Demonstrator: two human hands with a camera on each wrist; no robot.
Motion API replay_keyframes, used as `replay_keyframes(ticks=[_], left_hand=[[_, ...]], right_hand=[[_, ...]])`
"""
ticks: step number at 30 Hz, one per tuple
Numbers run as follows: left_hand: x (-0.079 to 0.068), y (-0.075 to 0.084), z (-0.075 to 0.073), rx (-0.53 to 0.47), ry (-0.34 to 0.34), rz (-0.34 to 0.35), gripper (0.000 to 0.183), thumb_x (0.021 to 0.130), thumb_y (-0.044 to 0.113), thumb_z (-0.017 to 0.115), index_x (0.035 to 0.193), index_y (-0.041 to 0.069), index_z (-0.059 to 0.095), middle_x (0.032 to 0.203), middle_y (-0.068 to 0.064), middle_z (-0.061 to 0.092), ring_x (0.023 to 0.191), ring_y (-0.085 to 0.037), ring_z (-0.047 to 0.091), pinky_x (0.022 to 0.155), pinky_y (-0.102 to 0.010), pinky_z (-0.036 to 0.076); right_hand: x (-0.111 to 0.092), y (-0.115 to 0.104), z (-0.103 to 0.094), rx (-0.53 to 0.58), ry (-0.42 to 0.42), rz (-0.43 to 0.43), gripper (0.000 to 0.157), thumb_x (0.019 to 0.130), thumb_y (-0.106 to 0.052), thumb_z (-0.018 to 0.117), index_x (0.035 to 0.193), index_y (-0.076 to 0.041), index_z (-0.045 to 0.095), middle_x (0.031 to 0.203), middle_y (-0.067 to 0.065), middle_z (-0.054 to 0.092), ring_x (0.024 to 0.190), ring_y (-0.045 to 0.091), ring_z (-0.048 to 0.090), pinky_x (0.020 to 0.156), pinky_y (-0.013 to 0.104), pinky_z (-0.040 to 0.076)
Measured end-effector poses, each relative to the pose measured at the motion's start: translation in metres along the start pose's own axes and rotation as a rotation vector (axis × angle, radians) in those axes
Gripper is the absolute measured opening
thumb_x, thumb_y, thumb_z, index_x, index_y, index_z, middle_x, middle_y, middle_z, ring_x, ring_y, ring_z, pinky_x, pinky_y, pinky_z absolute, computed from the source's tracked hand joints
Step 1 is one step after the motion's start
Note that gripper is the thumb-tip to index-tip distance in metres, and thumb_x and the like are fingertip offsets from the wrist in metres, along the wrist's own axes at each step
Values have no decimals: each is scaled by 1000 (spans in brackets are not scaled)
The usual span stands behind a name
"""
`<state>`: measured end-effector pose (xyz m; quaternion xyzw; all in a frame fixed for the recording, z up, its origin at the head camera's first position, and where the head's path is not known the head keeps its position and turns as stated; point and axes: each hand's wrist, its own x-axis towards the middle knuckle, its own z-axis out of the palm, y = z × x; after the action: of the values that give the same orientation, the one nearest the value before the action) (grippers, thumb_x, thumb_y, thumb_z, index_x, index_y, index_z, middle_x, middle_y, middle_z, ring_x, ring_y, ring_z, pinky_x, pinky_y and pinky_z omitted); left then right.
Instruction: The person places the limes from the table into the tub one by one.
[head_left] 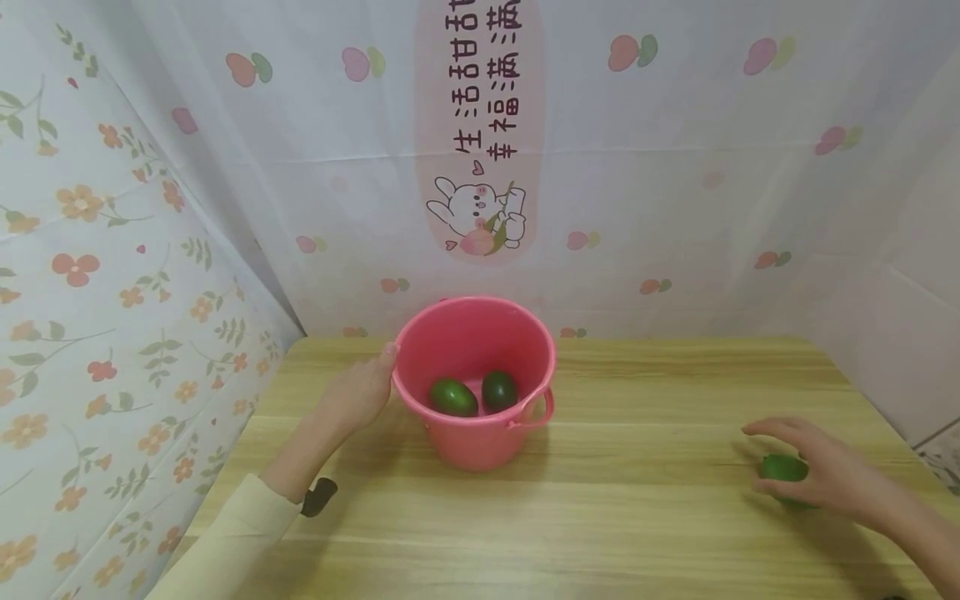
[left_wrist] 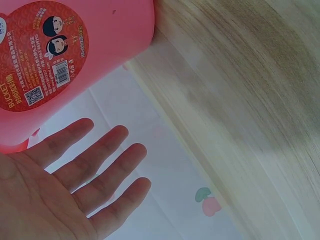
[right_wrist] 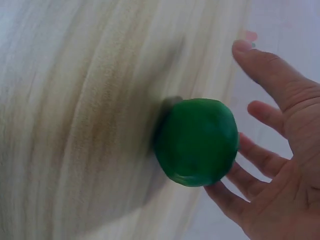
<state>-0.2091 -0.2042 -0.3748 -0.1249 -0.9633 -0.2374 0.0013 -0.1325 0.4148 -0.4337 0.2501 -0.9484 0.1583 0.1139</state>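
A pink bucket (head_left: 474,442) stands upright on the wooden table, with two glossy green oval fruits (head_left: 453,397) lying inside it. My left hand (head_left: 360,390) is at the bucket's left side, its thumb against the rim. In the left wrist view its four fingers (left_wrist: 107,145) are straight and spread beside the bucket wall; the thumb is out of sight. At the right of the table my right hand (head_left: 832,471) reaches around a green, rounded fruit (right_wrist: 197,142). The right wrist view shows the thumb and fingers spread, not closed round the fruit.
The wooden table (head_left: 637,517) ends at a white printed cloth (head_left: 675,192) hung behind it. Another flowered cloth (head_left: 112,333) hangs along the left side. The bucket's pink handle (head_left: 549,407) hangs at its right side.
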Motion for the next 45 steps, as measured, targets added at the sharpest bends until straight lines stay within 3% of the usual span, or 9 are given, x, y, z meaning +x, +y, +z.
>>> replay_keyframes(ticks=[2,4,7,11,14,22,30,45], left_hand=[[0,0,0,-2,0,6,87,107,55,-2,133,3,63,128,-22,64,119,-42,60,99,-61,44],[0,1,0,0,3,11,87,107,54,-2,133,2,63,128,-23,64,119,-43,60,99,-60,44],[0,1,0,3,6,14,86,108,53,-1,132,2,63,127,-23,65,119,-43,60,100,-60,44],[0,1,0,1,10,4,87,107,54,-1,128,2,66,124,-22,66,118,-42,60,100,-59,44],[0,1,-1,-1,14,5,87,107,54,-1,124,3,68,123,-22,67,117,-41,61,99,-59,44],[1,1,-2,8,6,6,86,107,54,-2,131,4,64,124,-21,66,117,-41,61,99,-59,45],[0,2,-2,21,2,6,86,107,53,-2,135,3,62,126,-21,65,117,-42,61,98,-59,45],[1,3,-2,15,-13,-20,87,107,55,-3,138,4,60,130,-21,63,121,-42,59,99,-60,44]], right_hand=[[-2,3,4,-15,16,-17,73,57,-27,100,119,-10,66,118,15,63,107,10,53,81,18,46],[-2,6,6,-14,20,-38,71,56,-26,100,117,-10,68,116,13,64,107,6,51,81,11,39],[-3,7,9,-3,5,-51,69,55,-23,100,115,-9,68,113,12,64,105,6,53,77,16,46],[-3,6,9,17,-53,-13,65,59,-22,99,115,-7,68,113,14,63,100,18,59,68,30,54],[-5,6,9,1,-67,11,61,62,-23,98,114,-8,70,112,13,65,96,25,62,67,31,54],[-10,9,11,-32,-28,-14,54,60,-19,98,106,-8,72,101,3,69,93,8,62,72,15,47],[-6,5,10,6,-23,-48,46,61,-13,96,99,-6,72,94,4,70,86,3,61,61,26,51],[9,-6,-3,71,-123,36,40,77,-17,89,110,-3,71,104,7,71,85,0,59,59,27,49]])
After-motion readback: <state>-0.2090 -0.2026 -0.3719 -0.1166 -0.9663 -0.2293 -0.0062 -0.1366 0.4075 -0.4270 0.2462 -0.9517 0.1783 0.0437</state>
